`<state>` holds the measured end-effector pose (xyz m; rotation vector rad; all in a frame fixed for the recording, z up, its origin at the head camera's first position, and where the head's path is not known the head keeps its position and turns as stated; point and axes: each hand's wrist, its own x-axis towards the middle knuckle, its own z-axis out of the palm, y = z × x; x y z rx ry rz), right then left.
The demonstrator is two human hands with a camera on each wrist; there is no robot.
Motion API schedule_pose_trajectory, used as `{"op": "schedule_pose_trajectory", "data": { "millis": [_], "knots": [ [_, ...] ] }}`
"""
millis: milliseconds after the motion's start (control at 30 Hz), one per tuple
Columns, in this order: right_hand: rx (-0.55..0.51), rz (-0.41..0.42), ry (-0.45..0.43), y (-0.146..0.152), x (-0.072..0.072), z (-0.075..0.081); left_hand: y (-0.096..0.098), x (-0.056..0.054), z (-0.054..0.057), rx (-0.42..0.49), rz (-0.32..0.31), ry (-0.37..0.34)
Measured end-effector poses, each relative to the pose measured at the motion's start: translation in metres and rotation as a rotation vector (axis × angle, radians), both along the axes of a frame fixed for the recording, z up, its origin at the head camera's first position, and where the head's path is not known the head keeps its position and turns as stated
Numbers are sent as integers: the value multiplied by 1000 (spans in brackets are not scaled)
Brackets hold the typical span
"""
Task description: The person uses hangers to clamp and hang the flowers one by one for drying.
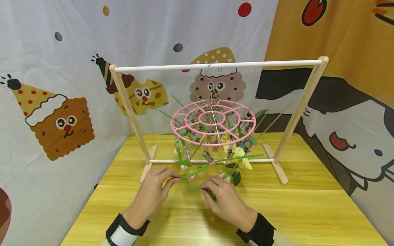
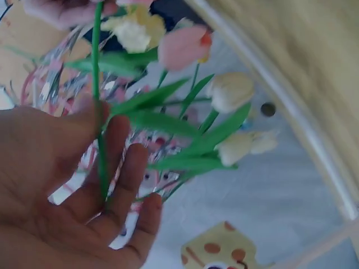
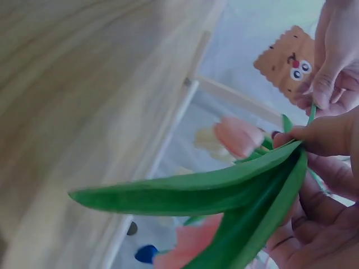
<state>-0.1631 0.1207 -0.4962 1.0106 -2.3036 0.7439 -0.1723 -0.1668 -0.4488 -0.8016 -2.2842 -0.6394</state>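
Observation:
Between both hands, low in front of the rack, stretches a thin green artificial flower stem [image 1: 191, 185]. My left hand [image 1: 152, 189] pinches one end with thumb and forefinger; in the left wrist view the stem runs past its loosely bent fingers. My right hand [image 1: 224, 201] pinches the stem where long green leaves [image 3: 185, 193] branch off. Whether a bloom belongs to this stem I cannot tell. Just above hangs a pink round clip hanger [image 1: 213, 145]. Its metal clips [image 1: 207, 156] hold artificial flowers, among them a pink tulip [image 2: 182, 47] and a white tulip [image 2: 231, 92].
The hanger's hook hangs on the white top bar [image 1: 160, 67] of a wooden stand. Its feet [image 1: 275, 165] rest on the yellow wood-grain table [image 1: 311, 205]. Yellow blooms [image 1: 244, 162] droop at the hanger's right side. A cartoon-printed cloth [image 1: 147, 34] covers the wall behind.

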Motion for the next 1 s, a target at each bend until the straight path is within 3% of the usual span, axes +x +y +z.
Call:
{"op": "schedule_pose_trajectory", "data": {
  "millis": [100,200,300,367,433,667,867,1000],
  "knots": [
    [-37,1,16,7,5,8,-4,-1,13,120,-14,65],
    [-70,5,52,16,9,16,-5,-4,32,227,-29,184],
    [-103,8,75,25,12,22,0,-8,53,253,-35,295],
    [-126,13,70,30,14,25,4,-9,65,234,-43,331],
    [-145,15,54,35,15,27,9,-11,75,212,-68,339],
    [-208,32,24,45,17,35,27,-17,94,98,-157,240],
    [-244,26,55,53,16,39,38,-24,100,-44,-155,259],
    [-275,24,99,58,14,42,39,-25,99,-88,-150,258]
  ]
}}
